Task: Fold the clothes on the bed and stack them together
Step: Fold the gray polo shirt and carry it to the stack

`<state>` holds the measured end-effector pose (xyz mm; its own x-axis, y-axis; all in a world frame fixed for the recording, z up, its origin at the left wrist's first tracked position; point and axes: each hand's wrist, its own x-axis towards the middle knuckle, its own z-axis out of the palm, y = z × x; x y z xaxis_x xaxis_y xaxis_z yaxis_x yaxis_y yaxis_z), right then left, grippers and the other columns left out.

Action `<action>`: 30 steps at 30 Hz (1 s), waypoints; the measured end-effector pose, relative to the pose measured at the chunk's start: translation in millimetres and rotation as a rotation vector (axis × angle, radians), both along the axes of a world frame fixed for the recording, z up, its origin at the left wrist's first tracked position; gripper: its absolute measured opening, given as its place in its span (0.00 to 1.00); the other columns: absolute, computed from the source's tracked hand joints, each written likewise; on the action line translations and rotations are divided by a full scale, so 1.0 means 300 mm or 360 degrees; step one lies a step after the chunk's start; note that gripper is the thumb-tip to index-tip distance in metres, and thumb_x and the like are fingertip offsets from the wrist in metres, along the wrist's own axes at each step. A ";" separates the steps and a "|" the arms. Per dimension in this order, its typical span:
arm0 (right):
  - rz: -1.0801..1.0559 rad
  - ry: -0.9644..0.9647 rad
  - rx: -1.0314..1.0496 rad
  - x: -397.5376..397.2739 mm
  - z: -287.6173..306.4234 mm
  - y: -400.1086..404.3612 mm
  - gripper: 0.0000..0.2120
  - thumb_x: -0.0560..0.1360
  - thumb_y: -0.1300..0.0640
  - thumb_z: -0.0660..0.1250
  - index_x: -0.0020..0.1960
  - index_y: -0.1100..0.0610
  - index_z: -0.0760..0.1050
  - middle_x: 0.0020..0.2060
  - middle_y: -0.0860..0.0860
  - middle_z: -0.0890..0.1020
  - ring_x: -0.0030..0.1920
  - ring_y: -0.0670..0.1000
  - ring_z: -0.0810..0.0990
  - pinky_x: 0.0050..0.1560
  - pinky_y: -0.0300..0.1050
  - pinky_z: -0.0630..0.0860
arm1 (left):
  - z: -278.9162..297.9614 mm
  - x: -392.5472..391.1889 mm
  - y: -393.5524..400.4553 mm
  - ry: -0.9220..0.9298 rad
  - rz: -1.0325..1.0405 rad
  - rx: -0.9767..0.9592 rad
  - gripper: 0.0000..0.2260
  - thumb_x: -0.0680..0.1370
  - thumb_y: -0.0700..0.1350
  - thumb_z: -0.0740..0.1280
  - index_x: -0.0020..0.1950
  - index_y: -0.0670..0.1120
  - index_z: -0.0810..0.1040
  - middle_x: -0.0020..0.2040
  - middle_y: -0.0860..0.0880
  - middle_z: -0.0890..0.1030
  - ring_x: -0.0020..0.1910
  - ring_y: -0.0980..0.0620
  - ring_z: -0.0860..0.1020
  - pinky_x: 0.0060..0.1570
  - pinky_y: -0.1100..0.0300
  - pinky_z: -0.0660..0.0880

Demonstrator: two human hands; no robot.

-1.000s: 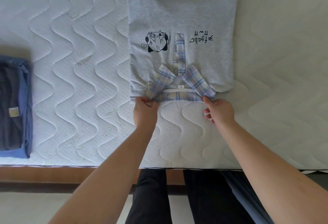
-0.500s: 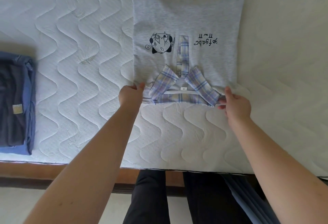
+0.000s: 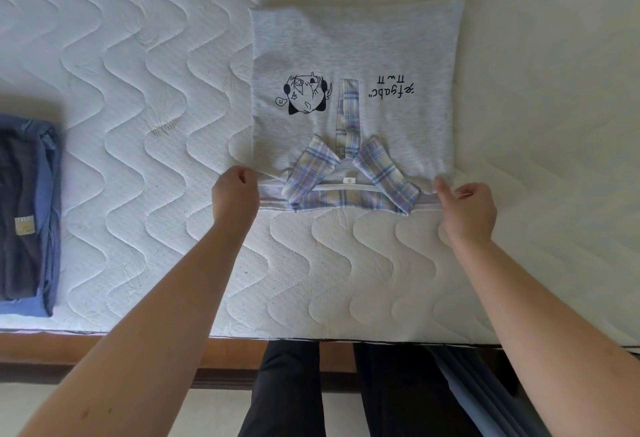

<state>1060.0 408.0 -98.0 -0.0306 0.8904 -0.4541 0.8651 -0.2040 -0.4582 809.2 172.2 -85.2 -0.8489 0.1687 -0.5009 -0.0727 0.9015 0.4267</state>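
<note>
Covering most of the view: white quilted mattress (image 3: 138,125) on a brown wooden bed frame (image 3: 104,350). Lying flat at centre, collar end nearest the mattress edge: grey folded shirt (image 3: 353,55), printed side up, cartoon print (image 3: 306,97) and lettering upside down. Sitting apart at far left, near the mattress edge: stack of folded clothes (image 3: 27,215), dark piece on top of blue. Spread at near edge of shirt: plaid collar (image 3: 349,180). Gripping near left corner of shirt, fingers curled: left hand (image 3: 235,194). Pinching near right corner just beside collar tip: right hand (image 3: 467,208).
</note>
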 end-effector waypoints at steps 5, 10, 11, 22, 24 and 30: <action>0.0017 0.0141 -0.0012 -0.003 -0.010 0.046 0.20 0.77 0.46 0.68 0.55 0.63 0.76 0.48 0.59 0.82 0.50 0.57 0.79 0.47 0.41 0.69 | -0.001 -0.023 0.036 -0.0113 0.0099 0.0217 0.18 0.80 0.57 0.63 0.61 0.44 0.74 0.53 0.51 0.77 0.50 0.52 0.74 0.49 0.59 0.68; 0.0437 -0.0046 -0.0245 -0.051 0.013 0.095 0.22 0.80 0.47 0.62 0.35 0.62 0.75 0.30 0.57 0.75 0.38 0.57 0.75 0.36 0.46 0.61 | -0.017 -0.056 0.062 -0.0397 0.0160 0.0299 0.13 0.78 0.52 0.70 0.51 0.42 0.80 0.43 0.46 0.80 0.41 0.49 0.76 0.38 0.59 0.71; 0.0452 -0.0060 -0.0265 -0.054 0.017 0.103 0.21 0.80 0.48 0.63 0.38 0.63 0.78 0.31 0.57 0.76 0.38 0.57 0.76 0.37 0.45 0.62 | -0.016 -0.052 0.066 -0.0387 0.0152 0.0315 0.12 0.78 0.51 0.69 0.51 0.43 0.79 0.43 0.46 0.80 0.40 0.50 0.75 0.37 0.59 0.71; 0.0476 0.0000 -0.0263 -0.025 0.023 0.048 0.12 0.77 0.53 0.67 0.51 0.63 0.79 0.44 0.59 0.82 0.45 0.58 0.79 0.40 0.44 0.66 | -0.037 0.002 0.006 -0.0334 0.0236 0.0370 0.13 0.78 0.48 0.69 0.38 0.44 0.69 0.33 0.49 0.69 0.34 0.51 0.66 0.32 0.59 0.63; 0.0447 -0.0040 -0.0280 -0.014 0.014 0.020 0.12 0.77 0.53 0.66 0.47 0.63 0.78 0.39 0.58 0.80 0.43 0.58 0.78 0.38 0.45 0.63 | -0.031 -0.006 0.005 -0.0320 0.0168 0.0300 0.13 0.79 0.48 0.68 0.41 0.40 0.72 0.34 0.47 0.70 0.34 0.50 0.66 0.31 0.58 0.63; 0.0399 -0.0050 -0.0306 0.024 0.017 -0.064 0.11 0.78 0.54 0.66 0.47 0.62 0.77 0.38 0.55 0.77 0.40 0.55 0.73 0.39 0.45 0.63 | -0.009 -0.047 -0.017 -0.0198 -0.0174 0.0149 0.10 0.81 0.47 0.64 0.47 0.40 0.73 0.35 0.47 0.73 0.33 0.50 0.69 0.31 0.57 0.64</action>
<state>1067.2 388.9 -93.0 -0.2218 0.7544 -0.6178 0.9125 -0.0627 -0.4043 795.1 167.1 -87.8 -0.7554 0.3076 -0.5785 -0.0337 0.8635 0.5032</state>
